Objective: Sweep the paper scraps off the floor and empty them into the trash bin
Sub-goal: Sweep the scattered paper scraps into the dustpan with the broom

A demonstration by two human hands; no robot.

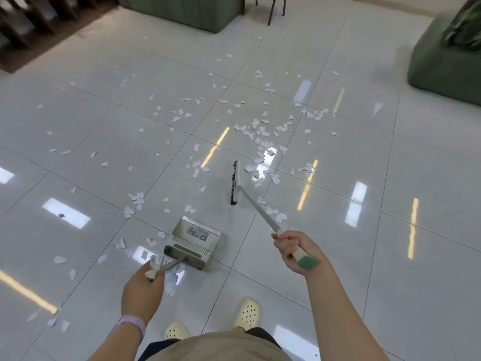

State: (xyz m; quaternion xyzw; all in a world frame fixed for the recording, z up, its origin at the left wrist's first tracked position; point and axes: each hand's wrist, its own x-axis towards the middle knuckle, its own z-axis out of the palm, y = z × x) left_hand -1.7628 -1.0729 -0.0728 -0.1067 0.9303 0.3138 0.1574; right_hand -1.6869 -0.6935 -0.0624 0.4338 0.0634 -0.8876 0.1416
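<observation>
**Broom and Dustpan Out on a Floor Full of Paper**

While both hands are busy, the floor (pixel 338 256) fills nearly the whole view. It is made of big, shiny, pale tiles with bright lights shining back off them.

Far beyond the dustpan, at the top edge, sits a green sofa (pixel 187 11). Another green seat (pixel 447 53) is far off to the right of the dustpan. A dark brown rug (pixel 52 29) lies far off to the upper left.

White paper scraps (pixel 260 131) are spread all over the tiles. The thickest bunch lies past the dustpan and to its right. Smaller bunches lie just left of the dustpan and close behind it.

The dustpan (pixel 192 243) sits flat on the tiles, and its open mouth faces away from the person. Its thin handle comes back toward the left hand (pixel 143 287), which curls its fingers around the top end of it.

The broom (pixel 253 201) stands just past the dustpan, to the right. Its dark bristles touch the tiles. Its long pale stick slants back to the right hand (pixel 294 248), which grips it tightly near the green end.

Two cream shoes (pixel 247 312) stand close behind the dustpan. A purple band (pixel 134 324) is on the left wrist.
</observation>
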